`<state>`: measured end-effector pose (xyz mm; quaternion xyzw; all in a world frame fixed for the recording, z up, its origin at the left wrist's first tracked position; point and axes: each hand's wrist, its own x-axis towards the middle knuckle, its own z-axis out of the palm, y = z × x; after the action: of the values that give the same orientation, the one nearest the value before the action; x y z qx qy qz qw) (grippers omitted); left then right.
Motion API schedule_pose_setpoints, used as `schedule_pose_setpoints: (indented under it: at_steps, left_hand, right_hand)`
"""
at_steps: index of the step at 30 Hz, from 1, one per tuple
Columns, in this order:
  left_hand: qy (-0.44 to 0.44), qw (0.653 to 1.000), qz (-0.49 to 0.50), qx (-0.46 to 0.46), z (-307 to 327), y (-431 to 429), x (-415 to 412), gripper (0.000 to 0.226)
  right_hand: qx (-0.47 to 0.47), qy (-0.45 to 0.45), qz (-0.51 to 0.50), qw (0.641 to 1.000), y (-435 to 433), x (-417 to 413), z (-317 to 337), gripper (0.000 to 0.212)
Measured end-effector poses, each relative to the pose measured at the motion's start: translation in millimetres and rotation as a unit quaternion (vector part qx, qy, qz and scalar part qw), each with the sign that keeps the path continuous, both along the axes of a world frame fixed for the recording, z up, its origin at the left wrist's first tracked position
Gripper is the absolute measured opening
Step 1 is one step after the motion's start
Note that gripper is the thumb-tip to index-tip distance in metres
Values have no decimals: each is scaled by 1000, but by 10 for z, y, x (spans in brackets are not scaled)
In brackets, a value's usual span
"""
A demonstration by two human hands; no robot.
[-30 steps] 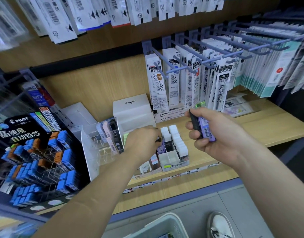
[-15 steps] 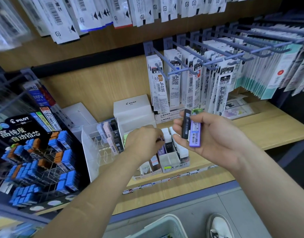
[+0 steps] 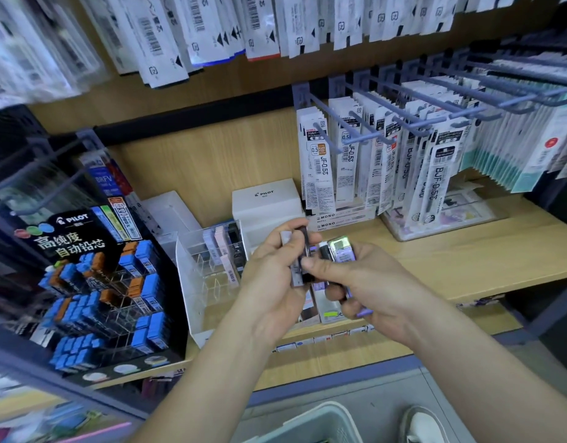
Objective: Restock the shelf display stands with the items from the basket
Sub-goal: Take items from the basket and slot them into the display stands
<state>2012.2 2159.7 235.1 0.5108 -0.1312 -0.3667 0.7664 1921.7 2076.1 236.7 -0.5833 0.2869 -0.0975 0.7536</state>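
My left hand (image 3: 272,279) holds a slim dark lead case (image 3: 302,254) upright in front of the shelf. My right hand (image 3: 368,282) grips a small bundle of lead cases (image 3: 338,255), black and purple, and its thumb touches the dark case in my left hand. Both hands meet above the small white tray stand (image 3: 328,310), which they mostly hide. A clear acrylic display stand (image 3: 208,276) with divider cells stands just left of my hands. The pale basket (image 3: 320,423) shows at the bottom edge.
A black Pilot lead display (image 3: 93,282) with blue and orange cases fills the left. A white Pilot box (image 3: 266,199) sits behind my hands. Refill packs hang on grey pegs (image 3: 403,148) at right and above. The wooden shelf (image 3: 467,257) extends right. A shoe (image 3: 423,426) shows below.
My left hand has lifted from the tray stand and now holds a dark case. My right hand moved left and down to meet it, bundle still gripped.
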Motion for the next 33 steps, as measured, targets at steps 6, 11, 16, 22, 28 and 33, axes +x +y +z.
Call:
schedule_pose_setpoints:
  at_steps: [6, 11, 16, 22, 28, 33]
  left_hand:
    - [-14, 1000, 17, 3, 72, 121, 52, 20]
    - [-113, 989, 23, 97, 90, 298, 237, 16]
    - [-190, 967, -12, 170, 16, 461, 189, 8]
    - [-255, 948, -38, 185, -34, 500, 108, 5]
    - [-307, 934, -93, 157, 50, 619, 186, 40]
    - [-310, 935, 10, 170, 181, 678, 392, 23]
  right_hand:
    - [-28, -11, -2, 1000, 93, 78, -35, 8]
    - [25, -26, -43, 998, 49, 94, 25, 8]
    - [97, -73, -85, 989, -11, 106, 18, 10]
    - [50, -41, -50, 997, 43, 118, -39, 35]
    - [20, -16, 15, 1000, 110, 119, -22, 31]
    - [63, 5, -18, 998, 162, 208, 6, 30]
